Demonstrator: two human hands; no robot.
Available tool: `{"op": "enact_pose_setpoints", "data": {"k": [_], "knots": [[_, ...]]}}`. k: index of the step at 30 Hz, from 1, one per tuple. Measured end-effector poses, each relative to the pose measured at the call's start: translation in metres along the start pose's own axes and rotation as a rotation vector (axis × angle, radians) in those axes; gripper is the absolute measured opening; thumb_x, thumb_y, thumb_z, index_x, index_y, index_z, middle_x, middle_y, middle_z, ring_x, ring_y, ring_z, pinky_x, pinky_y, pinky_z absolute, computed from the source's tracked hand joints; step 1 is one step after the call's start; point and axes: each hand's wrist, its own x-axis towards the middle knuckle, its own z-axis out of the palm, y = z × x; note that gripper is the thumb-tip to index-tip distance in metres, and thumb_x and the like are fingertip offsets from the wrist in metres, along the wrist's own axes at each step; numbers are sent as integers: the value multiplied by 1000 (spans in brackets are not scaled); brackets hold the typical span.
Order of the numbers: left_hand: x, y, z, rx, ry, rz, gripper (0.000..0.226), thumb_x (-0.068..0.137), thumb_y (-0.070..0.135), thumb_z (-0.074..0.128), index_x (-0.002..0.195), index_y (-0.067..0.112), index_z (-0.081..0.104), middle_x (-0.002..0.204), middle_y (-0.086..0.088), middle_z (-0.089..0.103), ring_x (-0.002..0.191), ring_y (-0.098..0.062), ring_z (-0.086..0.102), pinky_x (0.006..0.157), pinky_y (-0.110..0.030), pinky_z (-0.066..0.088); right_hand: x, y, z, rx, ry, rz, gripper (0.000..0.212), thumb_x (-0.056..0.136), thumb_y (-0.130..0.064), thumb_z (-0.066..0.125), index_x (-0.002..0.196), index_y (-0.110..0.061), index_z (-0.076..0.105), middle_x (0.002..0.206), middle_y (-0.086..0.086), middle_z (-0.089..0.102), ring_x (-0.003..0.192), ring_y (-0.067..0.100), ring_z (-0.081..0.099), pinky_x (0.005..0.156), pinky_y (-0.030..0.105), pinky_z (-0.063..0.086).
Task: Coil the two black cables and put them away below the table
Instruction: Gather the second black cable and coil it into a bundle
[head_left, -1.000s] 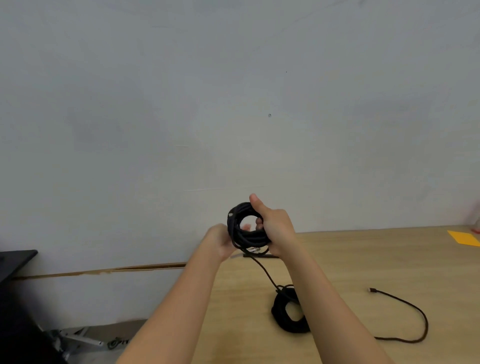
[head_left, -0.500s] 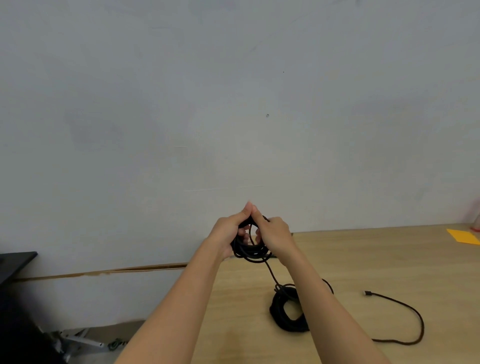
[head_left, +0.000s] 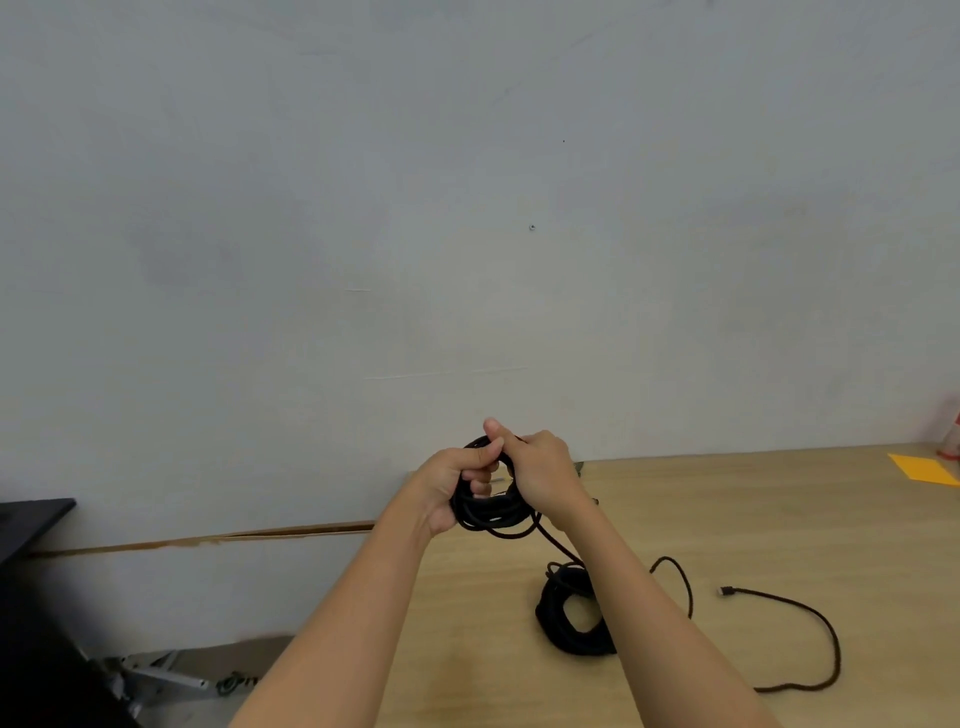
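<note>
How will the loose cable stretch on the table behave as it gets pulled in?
Likely floppy: the loose cable lies in slack curves on the table. It looks light, so it should probably drag across the wood easily. Its plug end may whip or catch on the coiled bundle.

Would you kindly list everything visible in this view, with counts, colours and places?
held cable coil: one, black, above the table's left edge
second cable coil: one, black, lying on the table, partly behind the right forearm
loose cable end: one, black, on the table right of that coil
table: one, light wood, right half of view
paper sheet: one, orange, table's far right
wall: one, grey, behind everything
metal stand: one, silver, floor at lower left
left hand: one, fingers curled round the held cable coil
right hand: one, gripping the same coil
</note>
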Motion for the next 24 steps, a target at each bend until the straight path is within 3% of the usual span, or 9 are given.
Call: {"op": "enact_pose_setpoints", "data": {"k": [3,5,7,9,12,15,19,21,24], "knots": [[1,2,-4,-37,12,37,25,80,17,63,64,11,45,36,8,30,29,-3,28,33,-14,29,-4,-1,2,119,-29,97,64,88,-68,35,68,-10,54,60,1,48,51,13,43,53,26,37],[1,6,-8,-101,44,87,24,77,16,65,63,13,45,36,9,29,28,-2,27,32,-13,28,-6,1,-1,224,-174,206,74,86,-74,22,93,-12,62,75,7,63,63,20,62,58,29,50],[2,13,-13,-170,147,152,23,81,13,64,65,13,48,37,10,30,28,-2,26,31,-13,26,-8,5,-2,216,-331,265,77,86,-75,21,107,-11,59,80,15,69,65,24,67,55,28,53],[0,21,-15,-199,321,231,18,81,10,66,69,11,53,43,8,38,30,-3,28,33,-14,28,-8,10,-4,112,-378,235,67,91,-65,36,102,-4,60,66,12,64,51,18,55,50,23,44],[-2,28,-18,-187,611,345,16,76,7,73,68,8,59,63,-1,50,43,-10,34,40,-19,35,-5,13,-10,-127,-327,77,29,89,-34,59,75,-9,64,53,4,52,47,15,40,49,24,33],[1,30,-25,-197,863,448,21,74,11,76,67,5,58,69,-4,55,56,-20,49,52,-27,48,-2,15,-18,-478,-288,1,14,88,-20,55,78,-15,63,56,-1,52,53,14,47,58,27,39],[5,25,-28,74,1105,557,23,80,22,72,82,0,65,83,-11,63,78,-24,58,72,-33,50,-4,7,-11,-821,-235,-218,23,96,-26,47,95,-18,69,77,3,66,67,19,56,62,29,43],[7,17,-23,342,1105,614,28,80,26,72,85,-1,67,82,-14,65,77,-26,60,67,-30,47,-7,-6,-1,-956,-242,-372,24,94,-21,47,85,-13,68,78,10,65,65,22,50,53,27,33],[10,5,-19,659,961,622,32,74,32,76,69,4,63,65,-9,62,63,-23,56,53,-26,38,-4,-23,9,-976,-275,-507,22,89,-16,52,91,-10,74,82,11,70,70,24,51,59,28,35]]}}
